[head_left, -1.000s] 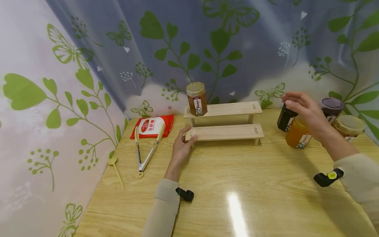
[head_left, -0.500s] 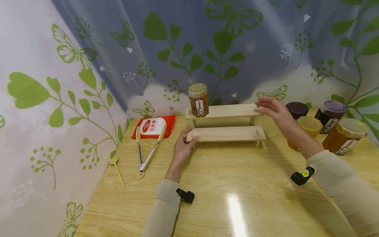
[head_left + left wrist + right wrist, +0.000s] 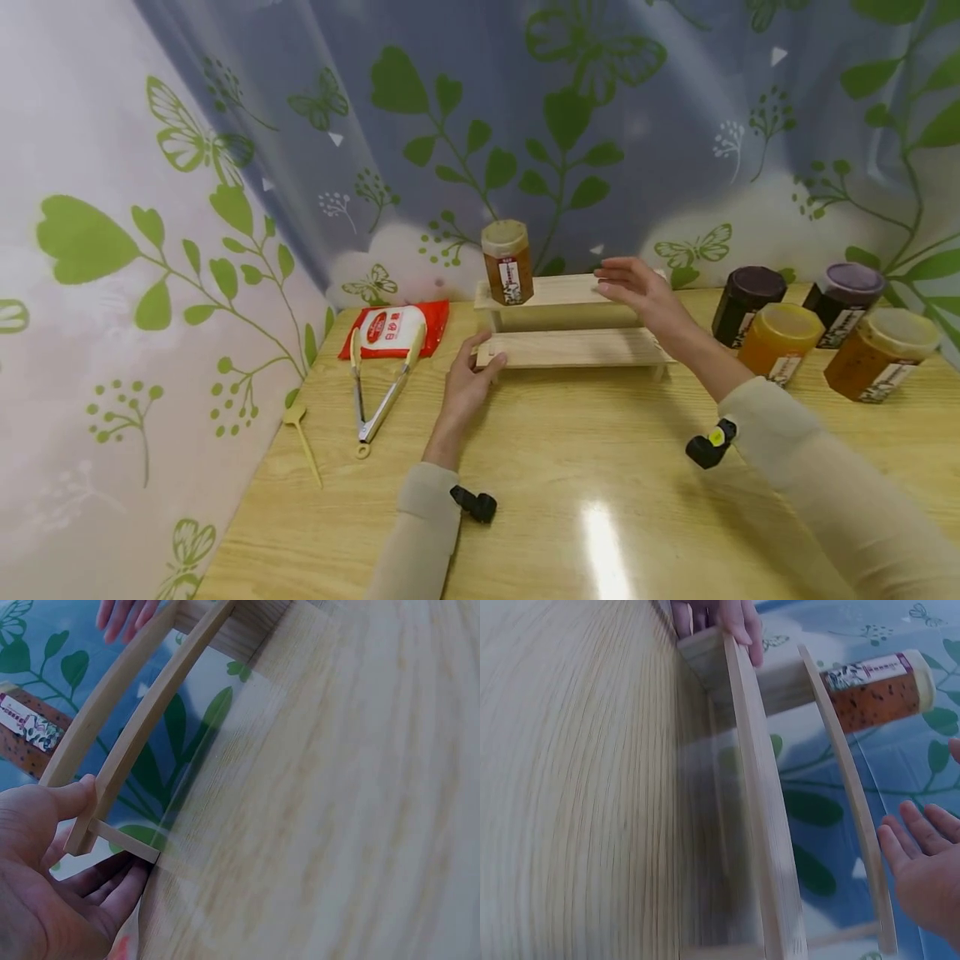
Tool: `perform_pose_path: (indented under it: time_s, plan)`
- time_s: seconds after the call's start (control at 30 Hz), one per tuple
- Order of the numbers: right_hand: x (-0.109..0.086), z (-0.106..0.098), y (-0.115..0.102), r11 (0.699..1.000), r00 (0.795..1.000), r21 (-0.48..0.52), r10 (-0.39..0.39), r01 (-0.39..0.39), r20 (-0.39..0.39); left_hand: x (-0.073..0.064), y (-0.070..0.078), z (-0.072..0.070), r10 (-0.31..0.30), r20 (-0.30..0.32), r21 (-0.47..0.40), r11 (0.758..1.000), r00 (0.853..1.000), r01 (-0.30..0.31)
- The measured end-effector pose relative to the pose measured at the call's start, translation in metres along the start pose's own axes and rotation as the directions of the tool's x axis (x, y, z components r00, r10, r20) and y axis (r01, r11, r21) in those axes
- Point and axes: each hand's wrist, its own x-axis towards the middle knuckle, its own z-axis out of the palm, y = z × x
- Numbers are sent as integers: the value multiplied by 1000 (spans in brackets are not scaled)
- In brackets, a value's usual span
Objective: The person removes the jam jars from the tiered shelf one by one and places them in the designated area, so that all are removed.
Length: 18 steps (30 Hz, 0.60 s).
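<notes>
A two-tier wooden display rack [image 3: 570, 348] stands at the back of the table. My left hand [image 3: 467, 385] grips the left end of its lower tier; in the left wrist view the thumb lies on the plank and the fingers bend behind the end leg. On the upper tier's left end stands a jar [image 3: 507, 271] with amber, dark-specked contents and a cream lid. My right hand [image 3: 652, 304] is over the right part of the upper tier, fingers extended, holding nothing. Whether its fingertips touch the plank, I cannot tell.
Several jars are grouped right of the rack: a dark one [image 3: 738, 321], a purple-lidded one [image 3: 843, 304], a yellow-lidded one [image 3: 780, 346] and an amber one [image 3: 877, 358]. To the left lie a red-and-white sugar bag [image 3: 393, 327], tongs [image 3: 378, 412] and a yellow spoon [image 3: 306, 446].
My right hand has moved left from above the grouped jars to over the upper tier, uncovering those jars. The left hand keeps its grip on the rack, and the jar on the rack stays put.
</notes>
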Motion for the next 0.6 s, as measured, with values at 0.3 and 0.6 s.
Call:
perform_pose_path:
  time_s: [0.3,0.6]
  plan:
    - [25,34,-5,999,998,-8,47,-47,37,-3,-2,-1,-11,-7,4,1000,1000,11]
    - [50,65,-12,994,994,-69,90,-85,66,-1,1,0,-20,3,6,1000,1000,20]
